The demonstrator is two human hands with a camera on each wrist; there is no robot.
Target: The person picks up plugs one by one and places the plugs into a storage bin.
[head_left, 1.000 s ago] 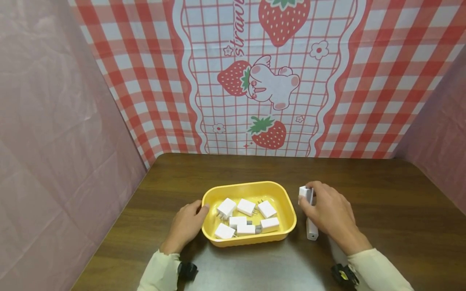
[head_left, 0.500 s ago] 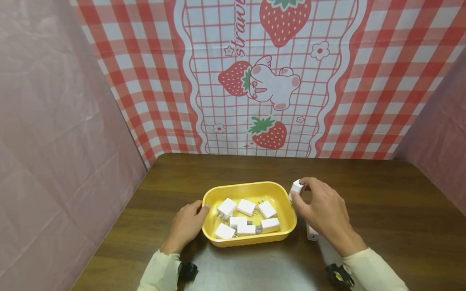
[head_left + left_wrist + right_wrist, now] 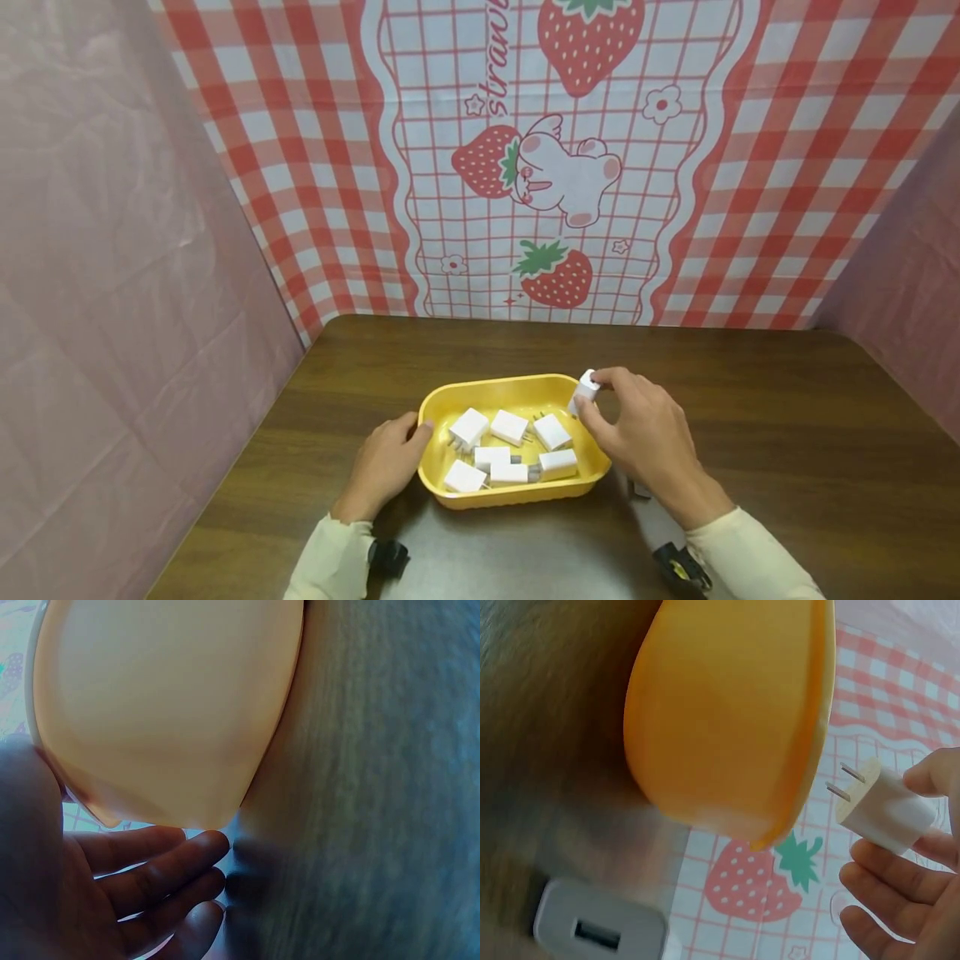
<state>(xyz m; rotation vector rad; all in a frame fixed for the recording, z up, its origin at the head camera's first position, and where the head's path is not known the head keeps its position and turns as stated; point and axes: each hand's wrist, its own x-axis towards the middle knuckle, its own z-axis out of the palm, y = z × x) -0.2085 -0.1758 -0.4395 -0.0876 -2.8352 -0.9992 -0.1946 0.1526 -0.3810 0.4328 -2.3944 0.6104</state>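
A yellow plastic basin (image 3: 517, 500) holds several white charger plugs (image 3: 510, 427). My left hand (image 3: 381, 465) grips its left end, thumb over the rim and the other fingers against the outer wall, as the left wrist view shows. Over the basin's far right corner, my right hand (image 3: 651, 429) pinches another white charger plug (image 3: 584, 392) between thumb and fingers. In the right wrist view the two metal prongs of this held plug (image 3: 889, 806) point toward the basin, and it is above the rim.
One more white charger plug (image 3: 600, 922), its USB port showing, lies on the table right of the basin, mostly hidden by the right hand in the head view. A checked strawberry cloth (image 3: 555, 192) hangs behind the brown wooden table (image 3: 787, 433). Pink cloth flanks both sides.
My right hand has lifted a charger plug from the right of the basin and carried it left over the basin's far right corner. The left hand keeps its place on the basin.
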